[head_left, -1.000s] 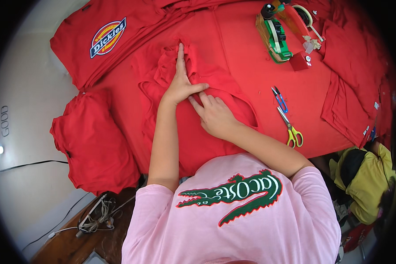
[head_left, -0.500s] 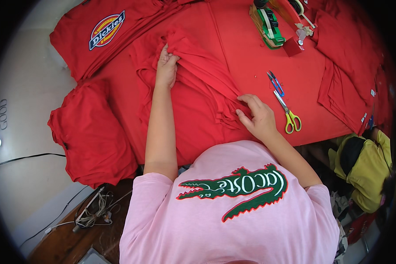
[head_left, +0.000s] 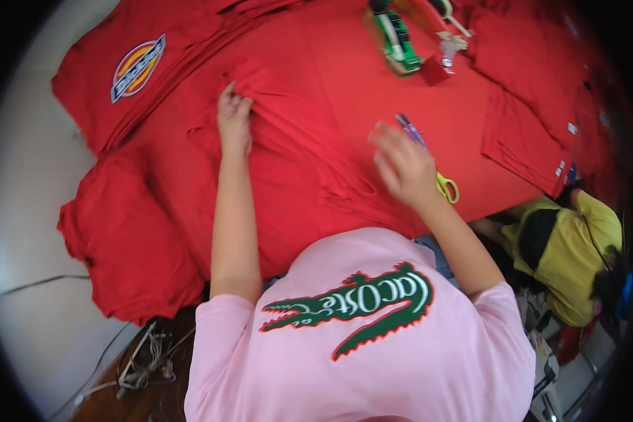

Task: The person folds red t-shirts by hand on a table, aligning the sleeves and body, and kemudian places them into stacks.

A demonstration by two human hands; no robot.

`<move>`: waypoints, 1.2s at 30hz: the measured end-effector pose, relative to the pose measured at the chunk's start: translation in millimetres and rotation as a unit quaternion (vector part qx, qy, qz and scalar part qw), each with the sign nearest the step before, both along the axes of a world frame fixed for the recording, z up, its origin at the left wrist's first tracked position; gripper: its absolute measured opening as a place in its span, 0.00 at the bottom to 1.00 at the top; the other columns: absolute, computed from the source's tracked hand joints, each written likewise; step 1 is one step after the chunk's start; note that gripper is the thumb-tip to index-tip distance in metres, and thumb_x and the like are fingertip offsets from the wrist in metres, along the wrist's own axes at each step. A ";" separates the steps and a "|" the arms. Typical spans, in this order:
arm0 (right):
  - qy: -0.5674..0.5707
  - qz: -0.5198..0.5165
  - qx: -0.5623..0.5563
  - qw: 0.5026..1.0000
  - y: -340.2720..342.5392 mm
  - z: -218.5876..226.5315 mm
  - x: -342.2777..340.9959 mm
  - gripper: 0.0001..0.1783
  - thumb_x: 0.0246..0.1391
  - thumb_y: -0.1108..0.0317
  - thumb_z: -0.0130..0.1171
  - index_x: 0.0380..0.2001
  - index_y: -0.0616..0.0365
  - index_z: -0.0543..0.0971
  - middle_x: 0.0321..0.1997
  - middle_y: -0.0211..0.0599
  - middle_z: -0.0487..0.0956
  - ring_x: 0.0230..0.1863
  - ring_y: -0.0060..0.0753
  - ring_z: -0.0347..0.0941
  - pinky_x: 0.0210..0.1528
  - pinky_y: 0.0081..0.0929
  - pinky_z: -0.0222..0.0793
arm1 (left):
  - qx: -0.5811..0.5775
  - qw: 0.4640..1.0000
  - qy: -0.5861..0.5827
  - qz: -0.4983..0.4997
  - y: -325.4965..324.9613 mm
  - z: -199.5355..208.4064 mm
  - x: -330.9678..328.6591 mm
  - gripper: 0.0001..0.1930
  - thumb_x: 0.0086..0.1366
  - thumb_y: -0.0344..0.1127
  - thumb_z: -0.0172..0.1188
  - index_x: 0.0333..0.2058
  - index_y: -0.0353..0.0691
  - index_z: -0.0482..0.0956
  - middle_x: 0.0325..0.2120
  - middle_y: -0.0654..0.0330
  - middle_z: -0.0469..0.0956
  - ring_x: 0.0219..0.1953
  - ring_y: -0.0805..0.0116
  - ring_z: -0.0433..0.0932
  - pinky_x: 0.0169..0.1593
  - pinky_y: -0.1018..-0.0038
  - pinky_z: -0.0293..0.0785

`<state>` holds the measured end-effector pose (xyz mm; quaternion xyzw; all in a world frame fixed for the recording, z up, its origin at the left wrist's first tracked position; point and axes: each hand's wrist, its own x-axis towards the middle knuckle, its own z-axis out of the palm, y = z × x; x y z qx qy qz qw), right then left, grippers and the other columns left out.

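My left hand (head_left: 234, 121) pinches the bunched upper end of a red garment (head_left: 295, 130), which lies in folds across the red-covered table in front of me. My right hand (head_left: 405, 163) is off the cloth, open and slightly blurred, with its fingers apart and nothing in them. Just beyond its fingertips are blue-handled thread snips (head_left: 412, 132). Scissors with yellow-green handles (head_left: 449, 188) lie beneath and beside this hand, which hides their blades.
A green tape dispenser (head_left: 395, 43) stands at the back right. Folded red garments (head_left: 524, 133) lie on the right; a red shirt with a badge (head_left: 112, 77) and a red heap (head_left: 130, 243) are on the left. Someone in yellow (head_left: 577, 260) is at lower right.
My right hand has let go of the garment's near edge and lifted toward the snips and scissors. My left hand keeps its hold. The whole view has shifted a little.
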<state>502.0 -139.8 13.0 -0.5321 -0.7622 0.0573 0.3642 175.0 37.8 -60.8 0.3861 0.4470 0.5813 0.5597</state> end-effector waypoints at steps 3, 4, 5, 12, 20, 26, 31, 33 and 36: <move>0.160 -0.202 -0.051 0.965 60.3 8.6 41.2 0.14 0.62 0.66 0.63 0.51 0.54 0.83 0.46 0.43 0.84 0.34 0.44 0.82 0.37 0.38 0.76 | 0.061 0.975 0.152 0.152 -5.6 20.4 28.4 0.13 0.70 0.26 0.62 0.51 0.33 0.74 0.39 0.59 0.78 0.37 0.76 0.77 0.44 0.79 0.77; 0.136 -0.216 -0.067 0.964 76.1 8.9 55.2 0.14 0.63 0.66 0.62 0.51 0.54 0.83 0.45 0.43 0.85 0.33 0.44 0.82 0.37 0.39 0.76 | 0.030 0.979 0.152 0.132 -7.8 24.5 32.3 0.09 0.72 0.29 0.62 0.47 0.34 0.75 0.36 0.59 0.79 0.34 0.75 0.78 0.40 0.78 0.76; 0.114 -0.229 -0.082 0.963 92.0 8.1 73.5 0.14 0.64 0.65 0.60 0.51 0.54 0.83 0.43 0.43 0.85 0.33 0.45 0.82 0.37 0.39 0.76 | -0.002 0.982 0.153 0.113 -10.2 32.4 35.9 0.07 0.74 0.32 0.61 0.43 0.34 0.76 0.33 0.59 0.81 0.31 0.75 0.79 0.36 0.78 0.76; 0.027 -0.290 -0.196 0.936 165.4 -7.2 83.1 0.17 0.63 0.56 0.60 0.50 0.51 0.84 0.37 0.40 0.86 0.35 0.48 0.82 0.41 0.47 0.77 | -0.172 0.983 -0.002 0.059 -32.4 65.7 70.7 0.28 0.79 0.55 0.50 0.45 0.29 0.77 0.37 0.49 0.84 0.32 0.63 0.84 0.32 0.71 0.80; 0.026 -0.376 -0.036 0.926 210.7 29.3 171.6 0.19 0.63 0.52 0.60 0.50 0.48 0.86 0.43 0.38 0.87 0.41 0.40 0.82 0.46 0.38 0.75 | -0.255 0.935 -0.219 -0.111 -44.3 45.7 47.3 0.34 0.78 0.64 0.39 0.55 0.36 0.75 0.44 0.58 0.82 0.41 0.61 0.79 0.62 0.56 0.73; 0.171 -0.229 -0.348 0.893 253.6 -3.0 296.5 0.19 0.65 0.51 0.58 0.52 0.42 0.87 0.51 0.18 0.84 0.52 0.20 0.75 0.49 0.25 0.66 | -0.251 0.920 -0.276 -0.122 -46.4 10.3 35.8 0.33 0.79 0.64 0.37 0.48 0.38 0.79 0.34 0.60 0.81 0.32 0.64 0.73 0.56 0.59 0.76; 0.126 -0.221 -0.346 0.903 253.5 7.7 290.8 0.17 0.63 0.58 0.59 0.48 0.53 0.88 0.44 0.27 0.86 0.44 0.22 0.77 0.48 0.27 0.71 | -0.222 0.915 -0.306 -0.138 -49.8 3.4 28.1 0.32 0.79 0.63 0.37 0.48 0.40 0.80 0.32 0.62 0.79 0.32 0.65 0.72 0.51 0.61 0.76; 0.131 -0.209 -0.327 0.912 256.2 3.2 299.8 0.16 0.61 0.61 0.61 0.46 0.58 0.88 0.40 0.30 0.86 0.40 0.24 0.77 0.47 0.27 0.73 | -0.213 0.911 -0.318 -0.151 -48.3 0.2 29.5 0.32 0.79 0.63 0.38 0.48 0.40 0.80 0.33 0.62 0.79 0.31 0.65 0.71 0.50 0.62 0.76; 0.098 -0.173 -0.354 0.914 272.5 -1.9 311.6 0.14 0.61 0.63 0.63 0.45 0.60 0.87 0.38 0.30 0.86 0.39 0.23 0.78 0.47 0.25 0.73 | -0.230 0.916 -0.302 -0.133 -48.6 5.1 31.6 0.31 0.79 0.63 0.38 0.49 0.40 0.80 0.33 0.63 0.80 0.31 0.65 0.71 0.50 0.62 0.76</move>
